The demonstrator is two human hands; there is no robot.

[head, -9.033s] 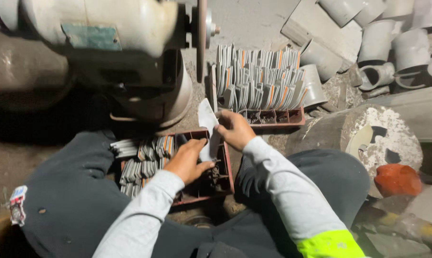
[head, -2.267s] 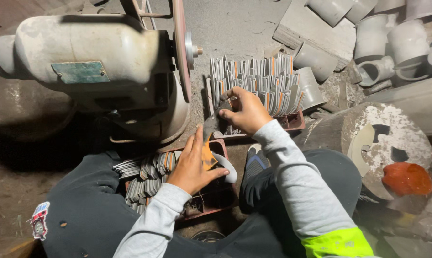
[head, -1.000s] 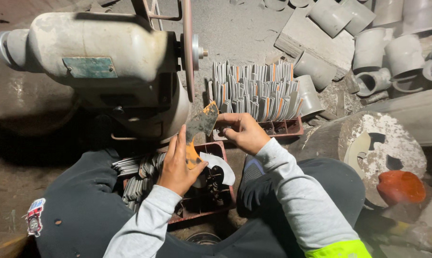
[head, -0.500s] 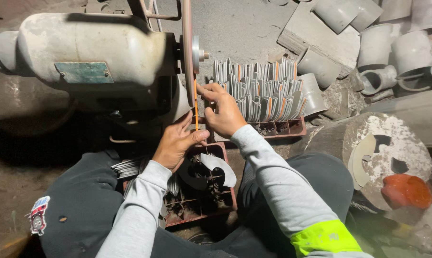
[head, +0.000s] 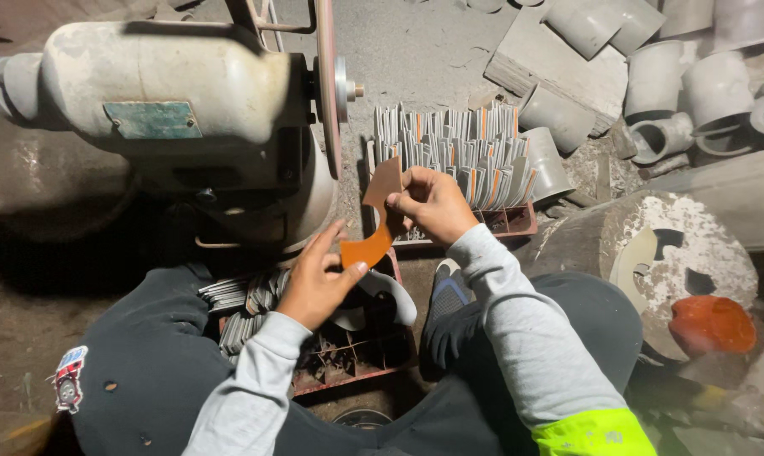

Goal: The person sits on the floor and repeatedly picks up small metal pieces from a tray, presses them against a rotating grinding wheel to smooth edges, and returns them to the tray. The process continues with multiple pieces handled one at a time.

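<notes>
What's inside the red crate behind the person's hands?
The red crate is packed with flat metal pieces standing on edge, grey with some orange faces. A few compartments at its near right corner look empty. The right hand covers part of it.

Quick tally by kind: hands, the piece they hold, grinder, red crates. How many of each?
Hands: 2, left hand and right hand, both gripping the piece
Curved orange-brown flat piece: 1
Bench grinder: 1
Red crates: 2, far crate and near crate
Total: 6
</notes>
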